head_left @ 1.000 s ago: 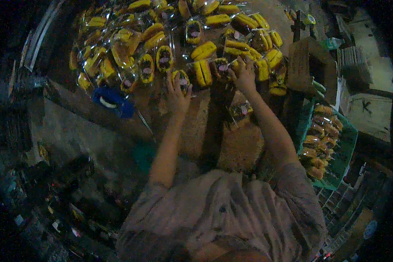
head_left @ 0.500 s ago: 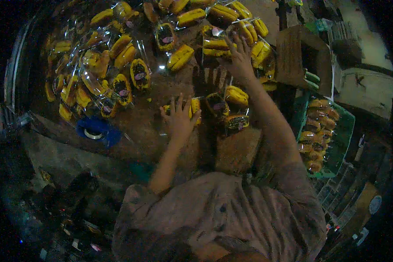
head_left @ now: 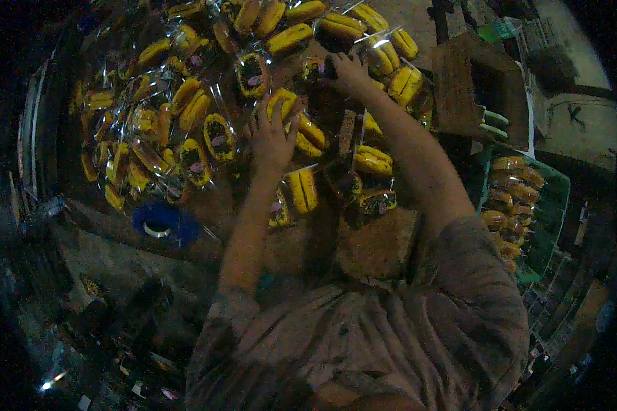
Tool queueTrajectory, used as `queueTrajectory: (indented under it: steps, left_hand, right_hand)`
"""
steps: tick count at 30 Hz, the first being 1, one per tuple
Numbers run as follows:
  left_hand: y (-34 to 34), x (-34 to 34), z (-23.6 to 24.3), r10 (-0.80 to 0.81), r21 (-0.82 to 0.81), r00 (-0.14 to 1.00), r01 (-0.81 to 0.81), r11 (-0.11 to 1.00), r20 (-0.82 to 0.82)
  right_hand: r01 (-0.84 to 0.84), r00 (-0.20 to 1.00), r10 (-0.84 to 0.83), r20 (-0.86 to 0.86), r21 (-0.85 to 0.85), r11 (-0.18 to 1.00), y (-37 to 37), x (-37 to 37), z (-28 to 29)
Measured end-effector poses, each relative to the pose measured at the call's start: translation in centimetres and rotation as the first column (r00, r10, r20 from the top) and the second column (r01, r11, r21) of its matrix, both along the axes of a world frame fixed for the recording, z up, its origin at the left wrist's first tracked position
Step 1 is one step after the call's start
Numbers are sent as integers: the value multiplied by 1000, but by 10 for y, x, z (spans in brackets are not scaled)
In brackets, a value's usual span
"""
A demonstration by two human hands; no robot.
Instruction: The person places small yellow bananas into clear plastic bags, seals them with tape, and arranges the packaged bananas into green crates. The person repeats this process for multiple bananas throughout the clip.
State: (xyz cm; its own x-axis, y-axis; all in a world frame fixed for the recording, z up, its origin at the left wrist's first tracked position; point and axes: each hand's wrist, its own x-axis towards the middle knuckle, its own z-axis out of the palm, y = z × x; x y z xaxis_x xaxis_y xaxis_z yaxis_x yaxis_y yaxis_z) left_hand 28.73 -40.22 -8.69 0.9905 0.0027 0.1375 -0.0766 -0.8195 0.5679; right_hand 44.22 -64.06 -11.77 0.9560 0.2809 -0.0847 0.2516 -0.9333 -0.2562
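My left hand point(head_left: 271, 130) lies with spread fingers over a yellow wrapped bun point(head_left: 281, 103); another wrapped bun point(head_left: 310, 133) is just beside it. Higher and to the right, my right hand point(head_left: 344, 72) has curled fingers on a dark-topped bun with a pink patch point(head_left: 315, 68). Many more bagged yellow buns point(head_left: 192, 109) cover the left and upper work surface point(head_left: 373, 240). A small group point(head_left: 301, 190) lies nearer my body, below both hands, some split lengthwise, some with dark topping.
A blue object with a white ring point(head_left: 175, 222) sits at the left front edge. An open cardboard box point(head_left: 452, 82) stands at the right, above a green crate point(head_left: 555, 198) of wrapped brown buns. Pale boards or boxes point(head_left: 576, 123) are at the far right.
Several buns now lie nearer my body. My left hand has moved from these up to another bun; my right hand has shifted left onto a dark-topped bun.
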Motion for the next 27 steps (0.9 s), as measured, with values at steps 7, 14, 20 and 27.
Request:
queueTrajectory:
  steps: [7,14,20,27]
  left_hand:
    - [14,42,-28,61,340,926,75,938,-372]
    - [0,5,-16,178,6,977,-179,984,-117]
    - [-9,-59,41,285,-392,956,-237,889,68]
    - [-16,-131,31,293,-243,956,-281,928,12]
  right_hand:
    - [261,958,-234,169,-160,952,-12,-119,43]
    - [241,954,-49,-296,660,711,73,-109,11]
    - [670,738,-28,-674,737,-88,41,-79,19]
    - [476,879,47,-475,879,-17,112,-37,56]
